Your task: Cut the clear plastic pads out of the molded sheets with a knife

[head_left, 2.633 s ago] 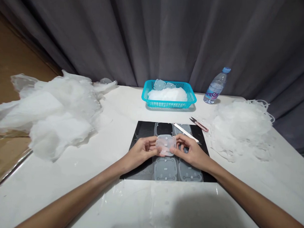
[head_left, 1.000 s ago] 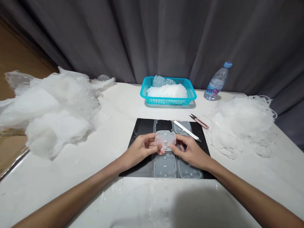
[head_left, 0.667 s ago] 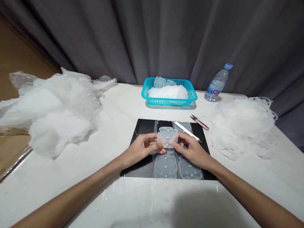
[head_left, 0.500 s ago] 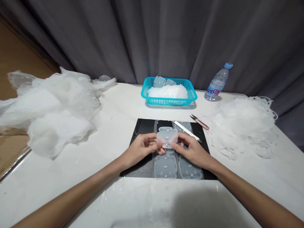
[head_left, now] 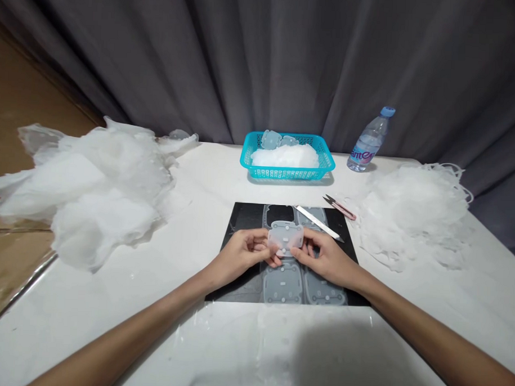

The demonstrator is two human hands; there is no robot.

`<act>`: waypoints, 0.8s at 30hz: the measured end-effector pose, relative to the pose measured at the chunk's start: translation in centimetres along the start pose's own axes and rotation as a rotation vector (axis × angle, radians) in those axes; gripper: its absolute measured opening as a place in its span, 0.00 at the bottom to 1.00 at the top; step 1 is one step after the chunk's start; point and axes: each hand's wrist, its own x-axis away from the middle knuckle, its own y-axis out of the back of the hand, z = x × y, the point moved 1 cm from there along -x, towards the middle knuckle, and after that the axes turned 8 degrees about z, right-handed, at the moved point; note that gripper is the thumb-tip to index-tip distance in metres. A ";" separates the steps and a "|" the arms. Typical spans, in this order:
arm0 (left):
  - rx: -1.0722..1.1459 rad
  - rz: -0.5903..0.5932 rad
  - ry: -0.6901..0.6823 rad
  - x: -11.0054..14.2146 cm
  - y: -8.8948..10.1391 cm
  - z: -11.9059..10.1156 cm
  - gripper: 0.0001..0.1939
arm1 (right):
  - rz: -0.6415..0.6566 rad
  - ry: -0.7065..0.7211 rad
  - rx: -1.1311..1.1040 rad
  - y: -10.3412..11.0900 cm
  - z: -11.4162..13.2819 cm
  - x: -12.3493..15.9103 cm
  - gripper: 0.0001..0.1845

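Between my two hands I hold a translucent, rounded silicone-like pad [head_left: 285,234] tilted up over a black mat. My left hand [head_left: 249,250] pinches its left edge, and my right hand [head_left: 321,252] grips the right edge with the thumb in front. Beneath it on the black mat [head_left: 241,282] lies a sheet of similar translucent pads [head_left: 283,284], partly covered by my hands. One spot in the sheet at the back is an open cut-out [head_left: 281,212]. A white craft knife [head_left: 318,222] rests across the mat beyond my right hand.
Pink-handled thread snips [head_left: 340,208] lie at the mat's back right corner. Behind stands a turquoise basket [head_left: 290,173] holding white material and loose pads. A water bottle [head_left: 369,143] is right of it. White heaps lie left [head_left: 101,193] and right [head_left: 417,210].
The pad in my hands has dropped slightly toward me and tips a little differently. Both hands keep their grip, and the whole view has shifted slightly.
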 end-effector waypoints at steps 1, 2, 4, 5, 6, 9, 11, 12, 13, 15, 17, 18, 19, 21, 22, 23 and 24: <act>-0.004 -0.002 0.004 0.1 -0.1 -0.1 0.10 | -0.002 0.000 0.013 0.0 0.0 0.0 0.08; -0.009 -0.004 0.009 0.1 -0.1 -0.2 0.10 | -0.004 -0.001 0.026 0.0 0.0 0.0 0.08; -0.016 -0.015 0.019 0.2 -0.3 -0.3 0.12 | -0.006 -0.006 0.046 0.0 0.1 0.0 0.08; -0.016 -0.022 0.024 0.3 -0.3 -0.3 0.12 | -0.004 -0.009 0.048 -0.1 0.0 0.0 0.08; -0.015 -0.030 0.029 0.3 -0.4 -0.3 0.13 | 0.001 -0.012 0.045 -0.1 0.0 0.0 0.08; -0.018 -0.044 0.035 0.3 -0.5 -0.2 0.13 | 0.009 -0.015 0.030 -0.1 0.0 0.0 0.07; -0.026 -0.048 0.036 0.3 -0.5 -0.1 0.13 | 0.004 -0.005 0.035 -0.2 0.1 0.0 0.06; -0.028 -0.048 0.036 0.2 -0.5 0.0 0.13 | -0.001 0.002 0.042 -0.2 0.2 0.0 0.05; -0.028 -0.049 0.035 0.2 -0.5 0.0 0.13 | -0.006 0.008 0.049 -0.3 0.3 0.0 0.05; -0.023 -0.051 0.028 0.1 -0.4 0.0 0.13 | -0.015 0.013 0.053 -0.3 0.4 -0.1 0.05; -0.017 -0.040 0.018 0.0 -0.3 0.1 0.13 | -0.024 0.004 0.032 -0.2 0.3 -0.1 0.06; -0.015 -0.029 0.013 0.0 -0.1 0.1 0.12 | -0.029 0.002 0.013 -0.1 0.2 -0.1 0.07; -0.011 -0.017 0.008 -0.1 0.0 0.2 0.12 | -0.033 0.003 -0.008 -0.1 0.1 -0.2 0.08; -0.001 0.004 0.004 -0.1 0.3 0.3 0.12 | -0.042 0.011 -0.043 0.1 0.0 -0.3 0.10; 0.003 0.008 0.001 -0.2 0.4 0.3 0.12 | -0.045 0.016 -0.053 0.2 -0.1 -0.3 0.11; 0.005 0.008 -0.002 -0.2 0.5 0.2 0.12 | -0.048 0.018 -0.057 0.2 -0.1 -0.3 0.11; 0.006 0.004 -0.004 -0.2 0.5 0.2 0.12 | -0.049 0.018 -0.056 0.3 -0.2 -0.4 0.12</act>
